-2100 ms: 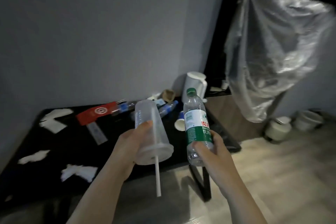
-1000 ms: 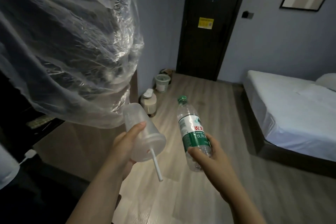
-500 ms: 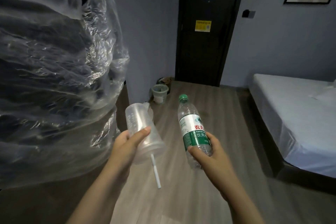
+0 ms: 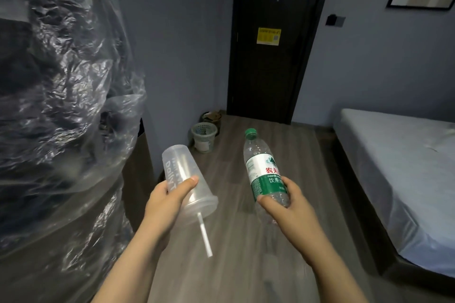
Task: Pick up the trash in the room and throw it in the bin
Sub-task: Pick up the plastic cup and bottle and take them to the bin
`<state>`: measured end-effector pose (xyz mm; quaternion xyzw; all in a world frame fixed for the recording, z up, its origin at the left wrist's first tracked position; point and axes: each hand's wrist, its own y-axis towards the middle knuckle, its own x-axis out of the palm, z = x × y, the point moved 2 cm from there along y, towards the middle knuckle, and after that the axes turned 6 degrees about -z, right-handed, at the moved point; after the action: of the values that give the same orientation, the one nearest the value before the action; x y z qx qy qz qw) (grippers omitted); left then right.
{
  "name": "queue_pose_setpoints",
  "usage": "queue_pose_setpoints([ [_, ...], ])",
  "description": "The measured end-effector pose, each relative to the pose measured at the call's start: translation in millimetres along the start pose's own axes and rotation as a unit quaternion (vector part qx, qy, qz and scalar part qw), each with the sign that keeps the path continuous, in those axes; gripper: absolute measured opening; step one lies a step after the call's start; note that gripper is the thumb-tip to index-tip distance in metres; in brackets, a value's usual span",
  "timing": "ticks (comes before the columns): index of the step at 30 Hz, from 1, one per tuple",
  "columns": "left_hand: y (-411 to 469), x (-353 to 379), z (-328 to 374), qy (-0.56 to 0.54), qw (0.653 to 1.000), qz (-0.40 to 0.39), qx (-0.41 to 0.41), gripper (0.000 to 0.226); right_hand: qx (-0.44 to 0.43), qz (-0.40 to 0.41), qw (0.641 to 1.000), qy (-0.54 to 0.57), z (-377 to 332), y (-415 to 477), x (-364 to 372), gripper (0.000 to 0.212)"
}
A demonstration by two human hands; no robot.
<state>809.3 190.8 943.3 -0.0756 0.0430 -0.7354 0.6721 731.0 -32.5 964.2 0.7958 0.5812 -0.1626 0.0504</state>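
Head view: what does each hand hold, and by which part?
Left hand grips the clear plastic cup around its body near the lid; right hand grips the green-labelled clear bottle around its lower part.

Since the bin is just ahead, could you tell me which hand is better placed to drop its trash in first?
Left, probably. The left hand holds the cup on the same side as the bin, which stands ahead and to the left; the right hand with the bottle is farther across.
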Motion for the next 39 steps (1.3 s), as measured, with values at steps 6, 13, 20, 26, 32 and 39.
queue_pose_setpoints([
  [6, 133, -9, 28, 0.009, 1.0, -0.018, -0.02, 0.061, 0.01, 0.007, 1.0, -0.026, -34, 117, 22, 0.063],
  [13, 248, -4, 32, 0.018, 0.998, -0.037, -0.042, 0.063, 0.036, 0.015, 0.999, -0.036, -37, 227, 40, 0.071],
  [20, 362, 19, 37, 0.014, 0.998, -0.043, -0.043, 0.064, 0.044, 0.008, 0.999, -0.024, -32, 350, 48, 0.071],
  [26, 475, 54, 61, -0.001, 0.999, -0.023, -0.031, 0.05, 0.042, -0.004, 0.999, -0.011, -43, 478, 38, 0.067],
  [32, 576, 78, 83, -0.014, 1.0, -0.003, -0.026, 0.04, 0.049, -0.033, 0.998, -0.012, -57, 596, 32, 0.059],
  [39, 698, 79, 78, -0.012, 0.998, 0.027, -0.05, 0.046, 0.071, -0.032, 0.996, -0.031, -58, 720, 49, 0.052],
])
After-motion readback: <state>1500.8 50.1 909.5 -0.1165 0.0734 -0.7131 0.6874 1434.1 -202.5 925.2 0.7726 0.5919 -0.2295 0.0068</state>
